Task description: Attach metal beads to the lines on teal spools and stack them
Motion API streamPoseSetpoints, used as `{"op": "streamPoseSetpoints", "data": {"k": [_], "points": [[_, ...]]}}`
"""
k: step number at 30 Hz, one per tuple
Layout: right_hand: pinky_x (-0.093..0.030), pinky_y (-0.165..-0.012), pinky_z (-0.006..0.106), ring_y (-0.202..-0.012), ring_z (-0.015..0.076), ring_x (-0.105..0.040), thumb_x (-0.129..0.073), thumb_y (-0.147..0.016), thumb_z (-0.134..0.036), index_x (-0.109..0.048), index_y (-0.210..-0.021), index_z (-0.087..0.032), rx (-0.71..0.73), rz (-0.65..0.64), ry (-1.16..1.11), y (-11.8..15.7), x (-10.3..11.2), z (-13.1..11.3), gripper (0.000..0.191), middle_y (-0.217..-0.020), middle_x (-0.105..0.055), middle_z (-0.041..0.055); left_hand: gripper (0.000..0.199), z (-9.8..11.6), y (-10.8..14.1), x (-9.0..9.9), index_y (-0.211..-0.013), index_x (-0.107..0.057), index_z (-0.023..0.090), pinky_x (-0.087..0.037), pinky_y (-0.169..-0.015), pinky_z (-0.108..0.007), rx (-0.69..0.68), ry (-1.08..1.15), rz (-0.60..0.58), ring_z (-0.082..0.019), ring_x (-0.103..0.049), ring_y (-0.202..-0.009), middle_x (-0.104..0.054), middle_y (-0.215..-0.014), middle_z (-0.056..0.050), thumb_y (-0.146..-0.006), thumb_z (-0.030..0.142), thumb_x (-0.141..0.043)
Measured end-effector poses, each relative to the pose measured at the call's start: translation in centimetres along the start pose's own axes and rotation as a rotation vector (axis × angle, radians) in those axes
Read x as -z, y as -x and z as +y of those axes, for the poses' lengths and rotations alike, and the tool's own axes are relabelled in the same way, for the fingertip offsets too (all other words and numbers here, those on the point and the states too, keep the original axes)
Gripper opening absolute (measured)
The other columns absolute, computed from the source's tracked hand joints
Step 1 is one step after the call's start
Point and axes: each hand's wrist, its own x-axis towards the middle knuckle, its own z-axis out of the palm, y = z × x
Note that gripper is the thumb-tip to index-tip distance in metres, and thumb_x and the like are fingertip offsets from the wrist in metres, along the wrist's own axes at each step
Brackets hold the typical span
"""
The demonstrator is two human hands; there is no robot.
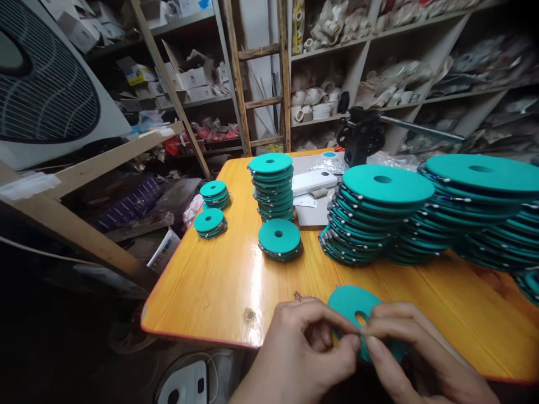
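Note:
A teal foam disc [351,300] with a round centre hole lies at the table's near edge, partly hidden behind my fingers. My left hand [311,342], with a ring on one finger, pinches thumb and forefinger together over the lower part of the disc. Fingertip to fingertip with it, my right hand [412,348] is also closed in a pinch. Whatever sits between these fingertips is too small to make out. Just beyond the hands is a short pile of teal line spools [279,238], with dark pieces and pale beads around their rims.
Tall spool stacks [379,213] fill the table's right side. A narrower stack [272,185] and two low piles [210,221] stand on the left. Behind are a white box [314,182], a black clamp with a metal rod [364,134], a wooden ladder [261,104] and loaded shelves.

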Motion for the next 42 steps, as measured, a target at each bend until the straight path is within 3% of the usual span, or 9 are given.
{"op": "streamPoseSetpoints", "data": {"k": [5,10,22,30,42], "points": [[-0.051,-0.068,0.019,-0.076,0.0111,-0.06,-0.055,-0.086,-0.013,-0.054,-0.078,-0.019,-0.055,-0.074,0.047,-0.5,0.7,-1.3,0.01,-0.078,-0.056,0.001,0.011,-0.2,0.5,0.4,-0.078,-0.064,0.013,-0.033,-0.055,-0.023,0.016,0.001,-0.045,-0.01,-0.042,-0.058,-0.053,-0.066,0.0,-0.084,0.021,-0.06],[-0.047,-0.066,0.019,-0.074,0.0099,-0.056,-0.051,-0.082,-0.008,-0.053,-0.075,-0.018,-0.139,-0.044,-0.021,-0.6,0.4,-1.8,0.011,-0.075,-0.052,0.0,0.015,-0.6,0.4,0.8,-0.083,-0.068,0.015,-0.043,-0.065,-0.025,0.028,0.014,-0.077,-0.015,-0.056,-0.071,-0.062,-0.079,-0.005,-0.087,0.029,-0.062],[-0.045,-0.067,0.022,-0.075,0.0105,-0.054,-0.052,-0.075,-0.003,-0.052,-0.076,-0.016,-0.153,-0.05,-0.057,-0.3,0.7,-1.8,0.013,-0.077,-0.051,0.0001,0.021,-1.0,0.4,0.9,-0.083,-0.071,0.017,-0.046,-0.063,-0.021,0.095,0.04,-0.032,-0.015,-0.061,-0.073,-0.066,-0.076,-0.004,-0.085,0.037,-0.067],[-0.048,-0.071,0.022,-0.082,0.0112,-0.057,-0.054,-0.08,-0.007,-0.06,-0.093,-0.017,-0.172,-0.064,-0.152,-0.3,0.9,-1.9,0.018,-0.087,-0.057,0.0019,0.019,-0.5,0.5,1.1,-0.084,-0.071,0.017,-0.05,-0.068,-0.024,0.105,0.042,-0.056,-0.017,-0.063,-0.076,-0.067,-0.076,-0.004,-0.084,0.036,-0.068],[-0.046,-0.07,0.02,-0.079,0.0095,-0.057,-0.052,-0.091,-0.012,-0.059,-0.084,-0.016,-0.26,-0.112,-0.227,-0.4,1.0,-2.0,0.011,-0.081,-0.057,0.0007,0.015,-0.5,0.5,0.3,-0.084,-0.064,0.018,-0.049,-0.062,-0.021,0.012,-0.058,-0.038,-0.015,-0.063,-0.074,-0.063,-0.077,-0.003,-0.089,0.032,-0.06]]}}
